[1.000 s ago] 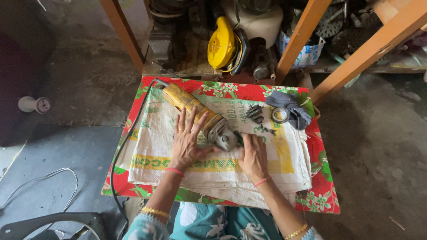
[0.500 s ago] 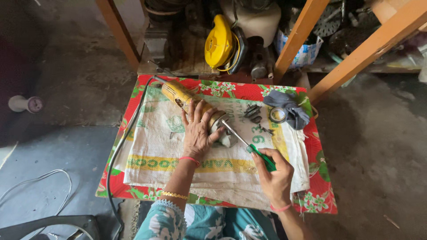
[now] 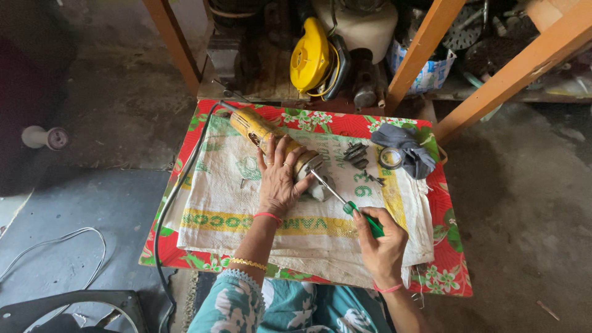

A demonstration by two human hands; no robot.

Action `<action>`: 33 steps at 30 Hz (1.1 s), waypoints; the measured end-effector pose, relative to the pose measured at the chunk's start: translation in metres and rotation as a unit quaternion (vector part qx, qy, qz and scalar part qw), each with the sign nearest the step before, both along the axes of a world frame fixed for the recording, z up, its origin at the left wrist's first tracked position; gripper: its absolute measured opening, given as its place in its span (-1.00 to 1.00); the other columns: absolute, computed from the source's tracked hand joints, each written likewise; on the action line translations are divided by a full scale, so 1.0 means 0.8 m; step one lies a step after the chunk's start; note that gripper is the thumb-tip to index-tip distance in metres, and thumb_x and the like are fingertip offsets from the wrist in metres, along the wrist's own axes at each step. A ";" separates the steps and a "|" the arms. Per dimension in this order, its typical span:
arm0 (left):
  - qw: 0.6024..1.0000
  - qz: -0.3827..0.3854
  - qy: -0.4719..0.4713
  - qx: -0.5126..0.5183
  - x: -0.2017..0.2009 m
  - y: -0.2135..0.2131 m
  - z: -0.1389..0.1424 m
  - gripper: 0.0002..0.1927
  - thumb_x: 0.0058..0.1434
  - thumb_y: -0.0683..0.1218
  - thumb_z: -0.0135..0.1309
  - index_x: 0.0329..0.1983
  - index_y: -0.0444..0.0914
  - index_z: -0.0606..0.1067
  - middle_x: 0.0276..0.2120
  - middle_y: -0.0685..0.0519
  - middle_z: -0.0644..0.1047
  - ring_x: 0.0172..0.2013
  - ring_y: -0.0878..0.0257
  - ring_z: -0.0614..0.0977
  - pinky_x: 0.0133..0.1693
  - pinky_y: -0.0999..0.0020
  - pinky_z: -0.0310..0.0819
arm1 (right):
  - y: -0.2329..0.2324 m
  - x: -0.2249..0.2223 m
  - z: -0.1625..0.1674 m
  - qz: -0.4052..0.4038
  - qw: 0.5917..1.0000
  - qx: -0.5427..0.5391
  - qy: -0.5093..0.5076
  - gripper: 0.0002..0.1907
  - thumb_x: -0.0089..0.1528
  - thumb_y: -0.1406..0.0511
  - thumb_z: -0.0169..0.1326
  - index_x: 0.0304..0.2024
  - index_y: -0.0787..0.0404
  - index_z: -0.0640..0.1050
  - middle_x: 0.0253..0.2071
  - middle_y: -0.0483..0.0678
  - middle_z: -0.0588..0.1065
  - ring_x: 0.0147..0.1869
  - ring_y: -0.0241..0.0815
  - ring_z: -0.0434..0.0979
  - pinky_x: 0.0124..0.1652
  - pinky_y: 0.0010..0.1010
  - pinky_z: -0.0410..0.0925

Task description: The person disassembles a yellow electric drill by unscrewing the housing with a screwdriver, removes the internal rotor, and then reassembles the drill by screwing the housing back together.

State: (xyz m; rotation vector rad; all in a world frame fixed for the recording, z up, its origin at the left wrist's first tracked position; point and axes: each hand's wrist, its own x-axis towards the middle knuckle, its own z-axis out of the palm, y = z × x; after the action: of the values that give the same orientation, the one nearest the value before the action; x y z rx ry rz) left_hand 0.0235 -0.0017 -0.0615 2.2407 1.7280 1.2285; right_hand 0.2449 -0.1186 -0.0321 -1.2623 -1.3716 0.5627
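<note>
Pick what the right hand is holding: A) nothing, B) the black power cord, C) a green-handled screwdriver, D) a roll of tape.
C: the right hand grips a green-handled screwdriver whose tip points at the metal head of the yellow power tool, which the left hand presses down on the woven sack.
</note>
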 end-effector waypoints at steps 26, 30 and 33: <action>1.000 0.002 -0.005 0.008 -0.002 -0.002 0.002 -0.31 0.18 0.42 0.00 0.29 0.03 0.43 0.45 -0.10 0.20 0.52 -0.20 -0.02 0.42 -0.33 -0.40 | 0.020 0.015 -0.002 0.166 0.943 -0.265 0.111 -0.82 0.26 0.29 0.10 -0.13 0.24 0.55 -0.54 -0.06 0.60 -0.65 -0.46 0.28 -0.64 -0.57 0.13; 1.000 0.015 0.003 -0.010 -0.001 0.000 0.001 -0.32 0.15 0.42 0.02 0.27 0.06 0.44 0.44 -0.07 0.21 0.52 -0.19 -0.02 0.42 -0.32 -0.39 | 0.033 0.022 -0.007 0.176 0.932 -0.247 0.199 -0.84 0.27 0.36 0.12 -0.14 0.32 0.59 -0.52 -0.05 0.58 -0.61 -0.49 0.27 -0.62 -0.58 0.10; 1.000 0.011 0.001 -0.007 -0.002 0.000 -0.001 -0.33 0.17 0.39 0.02 0.28 0.06 0.44 0.45 -0.07 0.20 0.52 -0.19 -0.03 0.42 -0.32 -0.39 | 0.034 0.022 -0.010 0.162 0.969 -0.165 0.090 -0.84 0.26 0.39 0.15 -0.14 0.34 0.64 -0.51 -0.07 0.57 -0.57 -0.51 0.29 -0.60 -0.57 0.12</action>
State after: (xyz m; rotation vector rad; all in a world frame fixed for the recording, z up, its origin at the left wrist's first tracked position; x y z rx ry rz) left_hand 0.0222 -0.0017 -0.0623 2.2223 1.7619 1.2139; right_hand 0.2627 -0.0917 -0.0399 -1.2160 -1.3738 1.1446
